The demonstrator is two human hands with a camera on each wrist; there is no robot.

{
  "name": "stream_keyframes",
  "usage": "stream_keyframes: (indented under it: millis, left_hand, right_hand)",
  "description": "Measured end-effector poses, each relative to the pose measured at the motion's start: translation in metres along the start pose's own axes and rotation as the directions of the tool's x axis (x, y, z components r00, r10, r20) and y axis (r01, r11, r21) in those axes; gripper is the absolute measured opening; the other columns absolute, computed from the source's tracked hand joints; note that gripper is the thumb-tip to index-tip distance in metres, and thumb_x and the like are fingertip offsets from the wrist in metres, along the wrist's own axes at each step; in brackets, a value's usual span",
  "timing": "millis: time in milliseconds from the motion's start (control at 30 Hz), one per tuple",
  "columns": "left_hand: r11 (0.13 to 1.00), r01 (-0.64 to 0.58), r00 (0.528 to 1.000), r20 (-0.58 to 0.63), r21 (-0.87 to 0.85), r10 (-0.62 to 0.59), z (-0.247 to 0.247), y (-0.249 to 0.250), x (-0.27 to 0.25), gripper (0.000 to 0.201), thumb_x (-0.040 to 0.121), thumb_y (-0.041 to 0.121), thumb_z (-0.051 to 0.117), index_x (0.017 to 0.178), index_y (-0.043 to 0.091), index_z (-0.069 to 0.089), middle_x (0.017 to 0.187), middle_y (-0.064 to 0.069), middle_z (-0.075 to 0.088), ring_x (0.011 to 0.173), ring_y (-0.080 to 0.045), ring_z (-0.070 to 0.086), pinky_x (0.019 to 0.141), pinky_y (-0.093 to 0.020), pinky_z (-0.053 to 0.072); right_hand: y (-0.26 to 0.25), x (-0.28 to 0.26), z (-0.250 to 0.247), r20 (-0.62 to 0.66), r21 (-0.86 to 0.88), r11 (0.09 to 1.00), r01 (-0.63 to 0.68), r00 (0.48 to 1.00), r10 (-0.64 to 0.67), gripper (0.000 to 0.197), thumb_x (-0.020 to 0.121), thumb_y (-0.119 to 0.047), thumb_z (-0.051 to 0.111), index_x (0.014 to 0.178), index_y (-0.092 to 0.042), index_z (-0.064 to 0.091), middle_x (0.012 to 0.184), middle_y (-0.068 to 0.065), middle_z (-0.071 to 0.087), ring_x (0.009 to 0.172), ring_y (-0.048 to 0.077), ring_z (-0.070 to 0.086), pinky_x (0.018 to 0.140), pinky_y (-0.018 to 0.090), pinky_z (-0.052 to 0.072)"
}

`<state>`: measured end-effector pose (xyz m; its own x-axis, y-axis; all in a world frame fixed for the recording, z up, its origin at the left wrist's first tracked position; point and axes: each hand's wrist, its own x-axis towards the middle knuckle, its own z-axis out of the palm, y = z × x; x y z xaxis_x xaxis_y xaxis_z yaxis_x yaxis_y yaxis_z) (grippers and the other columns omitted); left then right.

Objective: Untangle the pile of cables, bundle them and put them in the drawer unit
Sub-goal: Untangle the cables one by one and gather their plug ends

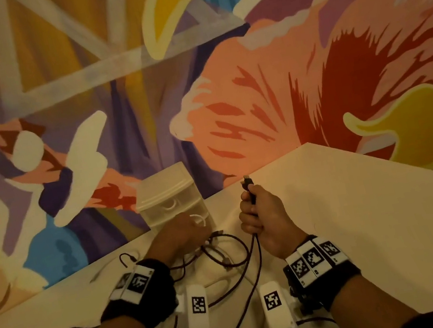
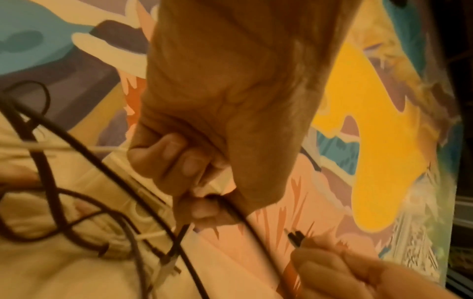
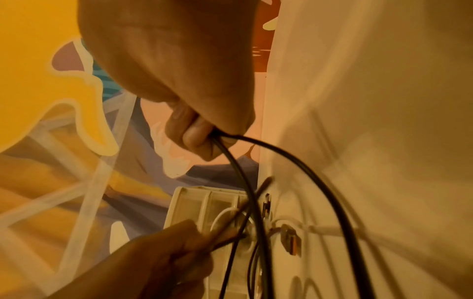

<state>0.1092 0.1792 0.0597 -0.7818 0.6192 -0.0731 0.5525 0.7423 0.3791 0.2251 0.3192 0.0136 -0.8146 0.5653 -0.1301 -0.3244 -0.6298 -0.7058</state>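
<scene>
A: What does the right hand (image 1: 265, 216) have?

B: It is clenched round a black cable (image 1: 256, 246), raised off the white table (image 1: 362, 210). Two plug ends (image 1: 247, 183) stick up just above the fist, and two dark strands drop from under the little finger, which the right wrist view shows clearly.

A: Where do those strands go from the fist?

B: Down and toward the person, past the inner side of the right wrist, to the tabletop. Just beside the fist, toward the other hand, they run into the pile of cables (image 1: 225, 252), dark loops crossed with a few white ones.

A: And the left hand (image 1: 181, 235)?

B: It is lower, down at the far side of the pile. In the left wrist view its fingers (image 2: 179, 161) are curled, with the thumb pressed against them, pinching a dark cable that leaves the pinch toward the lower right; a white cable (image 2: 76, 149) runs off to the side of the knuckles.

A: The drawer unit?

B: The translucent drawer unit (image 1: 169, 198) stands against the painted wall (image 1: 223, 76), directly beyond the left hand's knuckles and close to them. A loop of white cable shows at its front just above that hand. The rest of the cables lie on the table, spreading from both grips back toward the person
</scene>
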Motion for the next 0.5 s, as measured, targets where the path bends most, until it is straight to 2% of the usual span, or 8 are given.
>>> stream_keyframes:
  millis: [67,100,133,200,233,300,400,500]
  left_hand:
    - [0.999,0.041,0.999,0.017,-0.009,-0.041,-0.016,-0.010,-0.008,0.032,0.101,0.033,0.063,0.106,0.004,0.076,0.099,-0.015,0.073,0.078,-0.028,0.065,0.073,-0.033,0.049]
    - [0.999,0.050,0.999,0.019,0.009,-0.050,-0.023,-0.017,-0.013,0.031,0.100,0.034,0.064,0.108,0.007,0.077,0.102,-0.014,0.073,0.085,-0.032,0.067,0.074,-0.033,0.048]
    - [0.999,0.045,0.999,0.014,0.028,-0.045,-0.029,-0.026,-0.018,0.028,0.097,0.035,0.067,0.104,0.010,0.078,0.099,-0.011,0.072,0.086,-0.030,0.066,0.073,-0.032,0.048]
    - [0.999,0.020,1.000,0.002,0.033,-0.020,-0.038,-0.041,-0.028,0.024,0.096,0.032,0.071,0.094,0.010,0.079,0.090,-0.007,0.072,0.076,-0.020,0.063,0.067,-0.029,0.048]
    - [1.000,-0.001,1.000,-0.020,-0.014,0.001,-0.039,-0.048,-0.033,0.024,0.099,0.028,0.069,0.095,0.007,0.079,0.087,-0.008,0.074,0.071,-0.016,0.062,0.064,-0.027,0.048]
    - [0.958,-0.068,0.995,-0.087,-0.279,0.045,-0.036,-0.058,-0.044,0.024,0.108,0.021,0.058,0.107,0.005,0.077,0.086,-0.007,0.076,0.066,-0.017,0.060,0.060,-0.025,0.050]
    - [0.713,-0.225,0.967,-0.240,-0.664,0.081,-0.025,-0.066,-0.066,0.024,0.113,0.014,0.050,0.125,0.014,0.070,0.106,-0.006,0.081,0.067,-0.017,0.065,0.066,-0.030,0.060]
    - [0.495,-0.298,0.951,-0.297,-0.816,0.083,-0.015,-0.067,-0.087,0.028,0.111,0.016,0.052,0.134,0.020,0.068,0.120,-0.001,0.080,0.082,-0.013,0.073,0.070,-0.023,0.061]
  right_hand:
    - [0.003,-0.004,0.004,0.067,-0.031,0.999,-0.011,0.998,0.013,0.038,0.114,-0.029,0.037,0.082,-0.016,0.051,0.056,-0.005,0.028,0.037,0.008,0.018,0.036,0.024,0.014]
    - [0.005,-0.005,0.006,0.102,-0.044,0.999,-0.016,0.995,0.020,0.038,0.114,-0.030,0.038,0.082,-0.016,0.052,0.057,-0.005,0.027,0.037,0.008,0.018,0.037,0.024,0.014]
    - [0.006,-0.007,0.007,0.139,-0.053,0.998,-0.023,0.990,0.030,0.038,0.114,-0.030,0.038,0.083,-0.016,0.052,0.057,-0.005,0.027,0.037,0.008,0.018,0.037,0.024,0.014]
    - [0.009,-0.009,0.010,0.209,-0.068,0.997,-0.040,0.977,0.053,0.038,0.115,-0.031,0.039,0.083,-0.015,0.052,0.057,-0.005,0.027,0.036,0.007,0.019,0.037,0.023,0.015]
    - [0.010,-0.011,0.011,0.245,-0.081,0.996,-0.047,0.967,0.066,0.038,0.115,-0.032,0.040,0.084,-0.015,0.052,0.057,-0.005,0.027,0.036,0.007,0.019,0.037,0.023,0.015]
    - [0.015,-0.014,0.014,0.307,-0.125,0.990,-0.058,0.947,0.095,0.037,0.115,-0.035,0.042,0.086,-0.014,0.052,0.058,-0.005,0.028,0.037,0.007,0.021,0.039,0.023,0.016]
    - [0.022,-0.021,0.021,0.378,-0.159,0.984,-0.077,0.916,0.133,0.035,0.113,-0.037,0.046,0.088,-0.013,0.055,0.064,-0.002,0.034,0.047,0.009,0.033,0.045,0.024,0.025]
    - [0.028,-0.030,0.029,0.458,-0.132,0.986,-0.098,0.877,0.148,0.032,0.112,-0.035,0.047,0.094,-0.011,0.056,0.072,0.001,0.041,0.057,0.011,0.040,0.050,0.024,0.030]
